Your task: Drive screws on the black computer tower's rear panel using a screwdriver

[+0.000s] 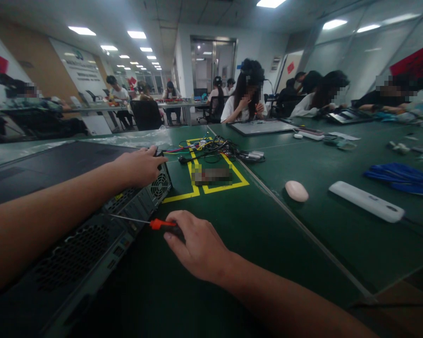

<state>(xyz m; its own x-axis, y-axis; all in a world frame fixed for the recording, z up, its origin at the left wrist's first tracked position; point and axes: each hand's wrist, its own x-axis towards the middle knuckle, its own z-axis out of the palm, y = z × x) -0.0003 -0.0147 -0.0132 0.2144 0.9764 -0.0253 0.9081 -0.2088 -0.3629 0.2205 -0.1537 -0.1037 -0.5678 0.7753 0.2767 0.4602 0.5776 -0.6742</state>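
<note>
A black desktop computer case point(56, 162) lies on its side at the left of the green table, with its rear panel of vents and ports facing me. My left hand point(141, 166) rests on the far corner of the case near the fan grille point(159, 185), fingers stretched out. In my right hand point(197, 244) is a screwdriver point(162, 224) with a red and black handle, my fingers wrapped round it. Its long thin shaft points left, and the tip reaches the rear panel. Whether the tip sits in a screw is too small to tell.
Tangled cables point(222, 148) lie on the table point(268, 244) beyond the case, by yellow tape point(229, 188). Further right are a pale mouse point(296, 191), a white power strip point(366, 201) and a blue cord bundle point(398, 177). A person point(248, 94) sits across the table; others work around.
</note>
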